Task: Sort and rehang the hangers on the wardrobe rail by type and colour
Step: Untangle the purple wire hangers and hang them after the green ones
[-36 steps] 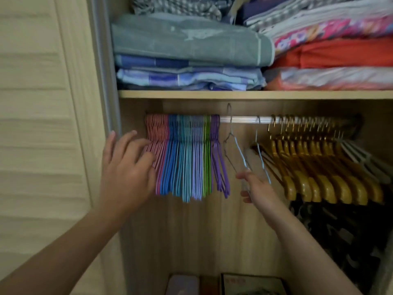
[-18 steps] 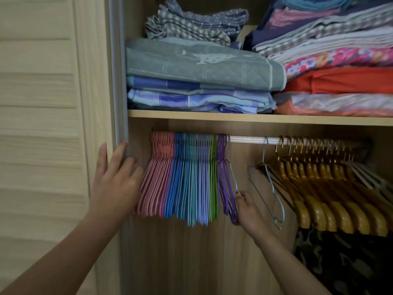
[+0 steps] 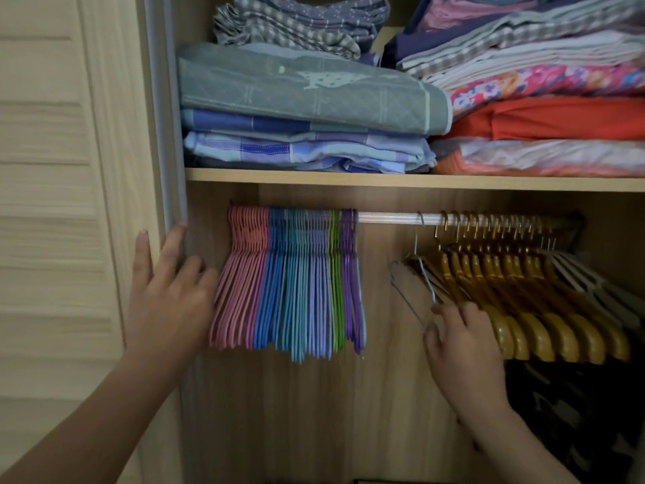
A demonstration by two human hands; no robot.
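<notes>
A metal rail runs under the shelf. At its left hangs a tight bunch of thin hangers, grouped pink, blue, teal, lilac, green, purple. A lone light-blue wire hanger hangs near the middle, just left of a row of wooden hangers. Pale grey hangers sit at the far right. My right hand pinches the lower part of the wire hanger. My left hand rests with straight fingers on the wardrobe's left frame edge, beside the pink hangers.
A wooden shelf above the rail carries stacks of folded bedding. A slatted door stands to the left. Dark patterned clothing hangs below the wooden hangers. The bare stretch of rail lies between the purple hangers and the wire hanger.
My right hand left the purple end of the coloured bunch, where one blue hanger now hangs, and moved right to the remaining wire hanger. The left hand stayed at the frame. The view rose slightly.
</notes>
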